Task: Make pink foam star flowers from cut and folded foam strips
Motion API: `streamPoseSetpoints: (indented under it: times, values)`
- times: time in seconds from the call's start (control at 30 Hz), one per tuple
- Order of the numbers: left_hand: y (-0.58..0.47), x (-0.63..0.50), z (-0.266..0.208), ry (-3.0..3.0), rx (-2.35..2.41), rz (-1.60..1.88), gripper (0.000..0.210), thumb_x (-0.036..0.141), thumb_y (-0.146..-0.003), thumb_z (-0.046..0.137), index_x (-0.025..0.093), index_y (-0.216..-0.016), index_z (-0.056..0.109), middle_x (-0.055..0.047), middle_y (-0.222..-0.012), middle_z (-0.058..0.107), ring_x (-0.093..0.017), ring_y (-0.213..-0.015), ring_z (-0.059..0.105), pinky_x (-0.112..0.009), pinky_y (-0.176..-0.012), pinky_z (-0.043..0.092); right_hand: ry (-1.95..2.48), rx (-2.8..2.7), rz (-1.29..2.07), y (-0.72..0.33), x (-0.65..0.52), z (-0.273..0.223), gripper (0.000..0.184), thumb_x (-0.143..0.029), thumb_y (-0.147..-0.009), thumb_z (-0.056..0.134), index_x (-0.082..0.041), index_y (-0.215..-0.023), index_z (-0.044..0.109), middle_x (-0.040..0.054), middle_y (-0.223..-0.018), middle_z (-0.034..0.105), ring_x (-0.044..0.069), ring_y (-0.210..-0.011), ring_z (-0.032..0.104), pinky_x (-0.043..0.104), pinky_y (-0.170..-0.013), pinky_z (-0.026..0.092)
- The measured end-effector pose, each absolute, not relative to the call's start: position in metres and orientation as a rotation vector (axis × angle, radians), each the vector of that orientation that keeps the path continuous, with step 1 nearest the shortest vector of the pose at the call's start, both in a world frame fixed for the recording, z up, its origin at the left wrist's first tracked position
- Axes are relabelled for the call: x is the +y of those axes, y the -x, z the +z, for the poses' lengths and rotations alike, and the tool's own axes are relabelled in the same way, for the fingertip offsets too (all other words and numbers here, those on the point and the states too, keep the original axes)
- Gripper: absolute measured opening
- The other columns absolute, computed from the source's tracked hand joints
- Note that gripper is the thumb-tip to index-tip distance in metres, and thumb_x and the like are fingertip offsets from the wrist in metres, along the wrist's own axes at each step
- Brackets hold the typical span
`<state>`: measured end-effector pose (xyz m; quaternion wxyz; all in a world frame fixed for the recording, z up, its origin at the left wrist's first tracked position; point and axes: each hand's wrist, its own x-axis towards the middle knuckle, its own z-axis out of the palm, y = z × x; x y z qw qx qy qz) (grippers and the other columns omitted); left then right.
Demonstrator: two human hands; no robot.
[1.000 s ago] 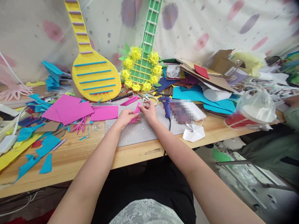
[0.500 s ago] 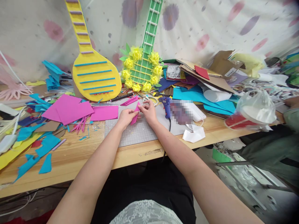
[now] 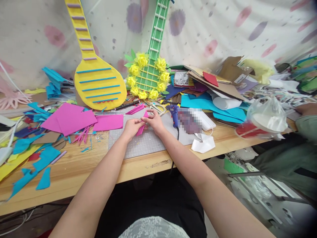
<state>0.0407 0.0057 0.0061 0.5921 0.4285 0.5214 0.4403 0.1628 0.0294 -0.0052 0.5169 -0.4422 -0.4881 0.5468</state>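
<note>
Between my two hands is a narrow piece of pink paper (image 3: 140, 131), held tilted above the grey cutting mat (image 3: 138, 147). My left hand (image 3: 133, 128) pinches its left side, and my right hand (image 3: 154, 121) grips it near the upper end. Fingers partly cover the paper, so its exact fold is hidden. Just behind lies a small stack of pink strips (image 3: 135, 109). A pink rectangle (image 3: 109, 122) rests left of my hands. Scissors (image 3: 158, 109) and a blue glue gun (image 3: 174, 116) lie close to my right hand.
A yellow paper guitar (image 3: 100, 84) and a green one with yellow flowers (image 3: 148, 77) lean at the back. Blue scraps (image 3: 47, 158) litter the left. Cardboard (image 3: 230, 71) piles up behind; a bagged red-and-white tub (image 3: 257, 120) stands right, near another person's sleeve (image 3: 307, 125).
My fingers have shifted on the pink paper, which now shows as a narrower piece, with both hands closer together. The whole view has moved slightly.
</note>
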Motion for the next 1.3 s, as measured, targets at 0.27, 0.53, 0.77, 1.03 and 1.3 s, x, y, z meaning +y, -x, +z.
streamPoseSetpoints:
  times: [0.27, 0.53, 0.77, 1.03, 1.3]
  values:
    - [-0.039, 0.004, 0.01, -1.006, 1.224, 0.897, 0.018, 0.022, -0.067, 0.075, 0.01, -0.065, 0.061, -0.005, -0.057, 0.068, -0.016, -0.054, 0.066, -0.026, -0.055, 0.053, 1.144, -1.146, 1.152, -0.169, 0.036, -0.007, 0.054, -0.04, -0.055, 0.076, -0.022, -0.095, 0.045, -0.0078, -0.063, 0.059, 0.012, -0.062, 0.06, 0.029, -0.068, 0.047]
    - [-0.039, 0.003, 0.013, -1.018, 1.228, 0.835, 0.018, 0.022, -0.067, 0.075, 0.01, -0.067, 0.063, -0.008, -0.063, 0.07, -0.018, -0.058, 0.068, -0.027, -0.057, 0.055, 1.045, -1.138, 1.169, -0.171, 0.038, -0.008, 0.047, -0.044, -0.061, 0.073, -0.023, -0.091, 0.043, -0.0073, -0.062, 0.059, 0.014, -0.064, 0.065, 0.03, -0.071, 0.049]
    - [-0.04, 0.002, 0.016, -1.016, 1.251, 0.816, 0.013, 0.017, -0.069, 0.073, 0.01, -0.066, 0.062, -0.007, -0.061, 0.069, -0.018, -0.057, 0.068, -0.027, -0.057, 0.054, 1.02, -1.129, 1.125, -0.174, 0.045, -0.011, 0.041, -0.044, -0.065, 0.07, -0.022, -0.086, 0.043, -0.0076, -0.057, 0.056, 0.015, -0.069, 0.066, 0.028, -0.07, 0.048]
    - [-0.044, 0.005, 0.009, -0.941, 1.269, 1.029, 0.012, 0.018, -0.07, 0.071, 0.011, -0.067, 0.062, -0.003, -0.059, 0.068, -0.015, -0.056, 0.066, -0.025, -0.057, 0.053, 1.013, -1.095, 1.317, -0.171, 0.041, -0.006, 0.054, -0.044, -0.061, 0.072, -0.022, -0.102, 0.045, -0.0066, -0.065, 0.062, 0.01, -0.059, 0.061, 0.025, -0.062, 0.048]
    - [-0.042, 0.004, 0.011, -1.019, 1.207, 1.02, 0.016, 0.027, -0.067, 0.07, 0.013, -0.072, 0.067, -0.002, -0.063, 0.069, -0.018, -0.064, 0.068, -0.026, -0.061, 0.052, 1.039, -1.18, 1.285, -0.171, 0.038, -0.008, 0.05, -0.039, -0.053, 0.077, -0.021, -0.089, 0.047, -0.0087, -0.058, 0.06, 0.009, -0.054, 0.057, 0.023, -0.058, 0.045]
